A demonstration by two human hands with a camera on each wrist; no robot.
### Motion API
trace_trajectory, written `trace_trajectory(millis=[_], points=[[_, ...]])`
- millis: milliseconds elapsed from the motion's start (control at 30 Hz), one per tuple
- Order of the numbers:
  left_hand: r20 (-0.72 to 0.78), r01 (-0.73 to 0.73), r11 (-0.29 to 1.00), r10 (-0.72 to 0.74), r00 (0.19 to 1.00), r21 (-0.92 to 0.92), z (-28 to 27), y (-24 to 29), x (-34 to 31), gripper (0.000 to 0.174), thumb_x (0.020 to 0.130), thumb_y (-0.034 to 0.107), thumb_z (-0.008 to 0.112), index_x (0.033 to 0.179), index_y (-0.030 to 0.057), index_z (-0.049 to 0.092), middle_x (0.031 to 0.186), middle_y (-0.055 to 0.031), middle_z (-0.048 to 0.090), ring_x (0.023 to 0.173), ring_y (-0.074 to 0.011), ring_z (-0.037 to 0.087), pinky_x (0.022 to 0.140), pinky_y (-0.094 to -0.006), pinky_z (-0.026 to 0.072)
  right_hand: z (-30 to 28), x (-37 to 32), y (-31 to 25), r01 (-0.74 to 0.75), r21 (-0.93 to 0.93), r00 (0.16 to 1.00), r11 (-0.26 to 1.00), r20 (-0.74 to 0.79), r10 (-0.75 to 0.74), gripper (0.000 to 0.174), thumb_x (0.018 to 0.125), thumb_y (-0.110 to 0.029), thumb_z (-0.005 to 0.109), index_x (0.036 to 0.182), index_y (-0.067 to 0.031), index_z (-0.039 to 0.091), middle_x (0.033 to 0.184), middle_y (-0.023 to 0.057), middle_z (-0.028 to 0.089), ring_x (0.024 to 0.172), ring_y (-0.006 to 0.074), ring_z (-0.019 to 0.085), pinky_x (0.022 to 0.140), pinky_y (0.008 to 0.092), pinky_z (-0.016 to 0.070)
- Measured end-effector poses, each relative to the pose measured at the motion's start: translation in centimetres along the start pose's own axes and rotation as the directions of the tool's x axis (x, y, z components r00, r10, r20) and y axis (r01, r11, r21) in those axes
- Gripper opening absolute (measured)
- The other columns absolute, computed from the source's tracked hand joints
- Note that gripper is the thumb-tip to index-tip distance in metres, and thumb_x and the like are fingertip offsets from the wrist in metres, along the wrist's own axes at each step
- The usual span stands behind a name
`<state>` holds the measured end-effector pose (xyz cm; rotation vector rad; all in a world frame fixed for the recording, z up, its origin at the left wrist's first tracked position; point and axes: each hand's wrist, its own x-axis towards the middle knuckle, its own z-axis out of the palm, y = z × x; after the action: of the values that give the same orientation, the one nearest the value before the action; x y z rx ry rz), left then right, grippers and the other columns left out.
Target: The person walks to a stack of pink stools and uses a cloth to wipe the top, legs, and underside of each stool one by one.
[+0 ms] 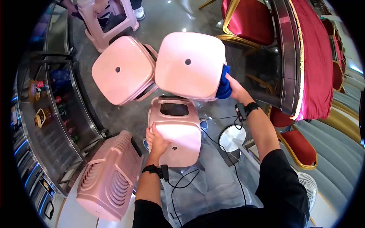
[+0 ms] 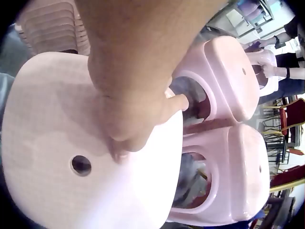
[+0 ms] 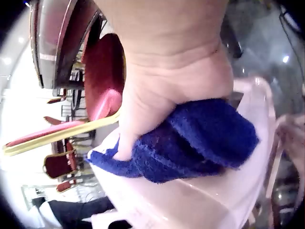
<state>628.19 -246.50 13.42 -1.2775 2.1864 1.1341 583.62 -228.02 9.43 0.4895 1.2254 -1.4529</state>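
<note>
"Where would you start, close in?"

"With the pink plastic stool (image 1: 186,136) by the knees. The left hand (image 1: 156,138) rests on its seat, thumb apart from the other fingers; I can't tell whether those curl round the edge. I'd steady the seat with the flat of that hand and leave the centre hole alone."

"And the nested stool stack (image 1: 110,174) at the left?"

"Nothing touches it. Best give it elbow room."

"Now the cloth."

"The blue terry cloth (image 3: 200,138) is bunched under the right hand (image 1: 236,88), against the right side of the farther pink stool (image 1: 175,79), just beyond the near one. The thumb lies against the fabric and the hand grips it; the other fingertips are hidden in the folds."

"It looks like wiping. How would you do it well?"

"Spread the cloth flatter, so more of it meets the plastic, then follow the curve under the seat rim with even pressure. Push too hard from one side and the stool might slide into its neighbour, the left-hand pink stool (image 1: 121,83), right beside it."

"Anyone past that?"

"Another person's hand (image 1: 100,5) is at a further stool (image 1: 131,22), so I'd avoid shoving things that way."
</note>
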Motion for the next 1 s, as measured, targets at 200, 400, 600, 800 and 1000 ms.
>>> trace_trajectory(millis=[200, 400, 600, 800, 1000], points=[[-0.048, 0.015, 0.998, -0.018, 0.999, -0.064, 0.0, -1.1, 0.5, 0.111, 0.072, 0.024, 0.090, 0.160, 0.0197, 0.022, 0.158, -0.0306, 0.017, 0.145, -0.0466, 0.026, 0.120, -0.0514, 0.0228, 12.6, -10.9, -0.9, 0.420, -0.327, 0.898, 0.846, 0.014, -0.440, 0.026, 0.104, -0.029, 0.063, 0.108, -0.0035, 0.065, 0.084, 0.0054, 0.070, 0.070, 0.0157, 0.068, 0.067, 0.0304, 0.0569], [-0.275, -0.261, 0.912, 0.175, 0.945, -0.316, -13.7, 5.3, -6.0, 0.052, 0.095, 0.016, 0.068, 0.142, 0.0027, 0.052, 0.138, -0.0201, 0.055, 0.127, -0.0388, 0.057, 0.106, -0.0430, 0.0480, 18.3, -26.1, 4.8, 0.516, -0.602, 0.809, 0.610, 0.107, -0.578, 0.021, 0.099, -0.016, 0.068, 0.112, 0.0008, 0.065, 0.084, 0.0057, 0.069, 0.074, 0.0116, 0.068, 0.062, 0.0306, 0.0589], [-0.298, -0.484, 0.791, 0.392, 0.870, -0.374, -25.4, 11.0, -14.3, 0.056, 0.096, 0.018, 0.068, 0.144, -0.0008, 0.047, 0.140, -0.0213, 0.052, 0.125, -0.0342, 0.059, 0.106, -0.0433, 0.0480, 25.8, -38.6, 10.9, 0.479, -0.706, 0.846, 0.521, 0.214, -0.488, 0.030, 0.089, -0.023, 0.077, 0.108, -0.0016, 0.070, 0.083, 0.0121, 0.072, 0.073, 0.0252, 0.073, 0.065, 0.0359, 0.0587], [-0.307, -0.239, 0.911, 0.134, 0.942, -0.337, -28.2, 7.8, -19.7, 0.065, 0.099, 0.021, 0.065, 0.147, -0.0079, 0.034, 0.135, -0.0288, 0.054, 0.120, -0.0320, 0.059, 0.106, -0.0411, 0.0451, 33.8, -42.9, 16.2, 0.459, -0.884, 0.828, 0.086, 0.391, -0.401, 0.036, 0.084, -0.040, 0.075, 0.096, -0.0073, 0.069, 0.081, 0.0157, 0.071, 0.077, 0.0382, 0.069, 0.066, 0.0494, 0.0516], [-0.154, -0.050, 0.957, 0.006, 0.988, -0.285, -29.5, 1.8, -23.3, 0.059, 0.099, 0.032, 0.055, 0.142, -0.0072, 0.046, 0.136, -0.0314, 0.057, 0.127, -0.0415, 0.057, 0.108, -0.0429, 0.0425, 37.2, -46.1, 19.6, 0.438, -0.899, 0.849, 0.022, 0.405, -0.340, 0.038, 0.084, -0.043, 0.075, 0.095, -0.0066, 0.069, 0.079, 0.0177, 0.071, 0.076, 0.0394, 0.070, 0.068, 0.0498, 0.0531]])
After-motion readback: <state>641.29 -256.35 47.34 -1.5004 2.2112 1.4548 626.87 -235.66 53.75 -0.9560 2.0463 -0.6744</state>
